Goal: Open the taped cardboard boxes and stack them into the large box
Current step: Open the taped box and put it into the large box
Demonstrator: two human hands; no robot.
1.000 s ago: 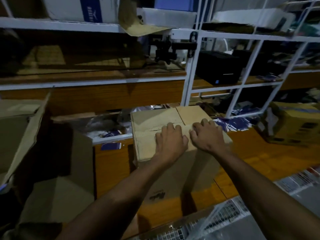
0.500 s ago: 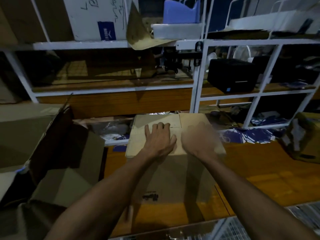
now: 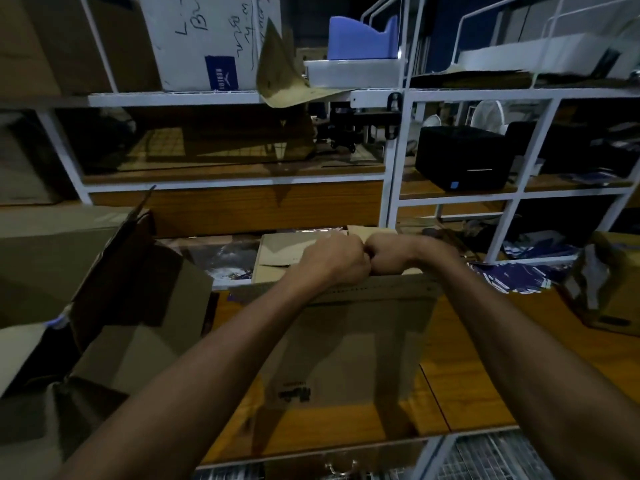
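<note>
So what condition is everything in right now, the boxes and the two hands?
Cardboard box: upright on the wooden table, top flaps still down.
Left hand: fingers curled, at the top seam of the box.
Right hand: fingers curled, knuckles against the left hand.
Large box: at the left, open, flaps up.
Yellow box: at the right, torn wrapping on it.

A stockroom — metal shelving [image 3: 394, 161] crowded with cardboard cartons [image 3: 204, 39]

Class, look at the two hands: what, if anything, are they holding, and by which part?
Both the left hand and right hand are curled, knuckles together, at the top seam of the cardboard box; whether they actually grip a flap cannot be told.
</note>
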